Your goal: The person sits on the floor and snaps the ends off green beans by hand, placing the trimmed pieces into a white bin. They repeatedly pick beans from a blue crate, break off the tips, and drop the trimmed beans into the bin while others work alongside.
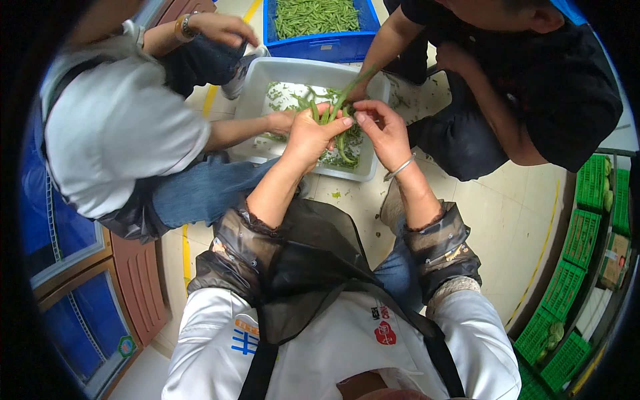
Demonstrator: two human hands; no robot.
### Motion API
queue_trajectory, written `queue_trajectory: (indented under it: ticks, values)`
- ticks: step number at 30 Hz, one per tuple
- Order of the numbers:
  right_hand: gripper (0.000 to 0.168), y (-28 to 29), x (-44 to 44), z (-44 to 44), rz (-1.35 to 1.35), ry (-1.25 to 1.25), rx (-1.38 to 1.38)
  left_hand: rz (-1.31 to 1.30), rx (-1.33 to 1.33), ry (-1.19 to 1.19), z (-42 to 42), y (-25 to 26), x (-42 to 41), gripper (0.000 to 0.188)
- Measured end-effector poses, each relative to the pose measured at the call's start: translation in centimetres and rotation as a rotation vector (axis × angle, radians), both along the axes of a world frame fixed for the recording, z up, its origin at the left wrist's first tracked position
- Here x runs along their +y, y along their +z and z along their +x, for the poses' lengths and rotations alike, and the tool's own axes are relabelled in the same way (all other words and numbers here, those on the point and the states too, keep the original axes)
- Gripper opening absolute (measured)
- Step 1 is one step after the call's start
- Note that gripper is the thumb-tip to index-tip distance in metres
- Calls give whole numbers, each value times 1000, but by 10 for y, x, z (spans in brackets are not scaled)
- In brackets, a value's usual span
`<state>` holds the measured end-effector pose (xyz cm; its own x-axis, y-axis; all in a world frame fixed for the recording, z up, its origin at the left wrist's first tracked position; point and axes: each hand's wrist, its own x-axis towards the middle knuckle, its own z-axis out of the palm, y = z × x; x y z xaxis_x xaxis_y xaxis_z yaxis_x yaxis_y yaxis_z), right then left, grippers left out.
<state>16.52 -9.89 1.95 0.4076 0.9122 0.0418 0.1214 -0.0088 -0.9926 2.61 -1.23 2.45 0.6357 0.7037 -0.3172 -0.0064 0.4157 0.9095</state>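
Observation:
My left hand (306, 137) is closed around a small bunch of green beans (341, 98), whose ends stick out past the thumb and fingers. Close beside it, my right hand (389, 131) has its thumb and forefinger near the end of a bean. Whether those fingertips pinch anything is too small to tell. Both hands are above a white plastic tub (244, 112). Inside the tub lie loose beans and many green trimmings (340, 161), partly hidden by the hands.
Co-workers sit at left and right, with a hand (280, 121) and a forearm (387, 47) reaching into the tub. Beyond stands a blue crate (320, 49) of green beans. Green vegetable crates (581, 237) line the right side; glass-fronted cabinets (75, 320) stand at left.

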Motion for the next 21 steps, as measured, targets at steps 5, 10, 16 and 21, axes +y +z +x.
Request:
queue_trajectory:
  ticks: [5,10,16,21]
  values:
    - [12,11,-2,-3,41,32,-216,522,206,-20,1,-7,-6,14]
    - [9,15,-5,-1,50,91,-648,922,286,-21,0,-8,-7,16]
    - [14,7,-4,-7,22,19,-713,954,243,-1,3,-10,-8,14]
    - [12,-2,1,-4,-148,24,281,543,129,38,5,5,-12,12]
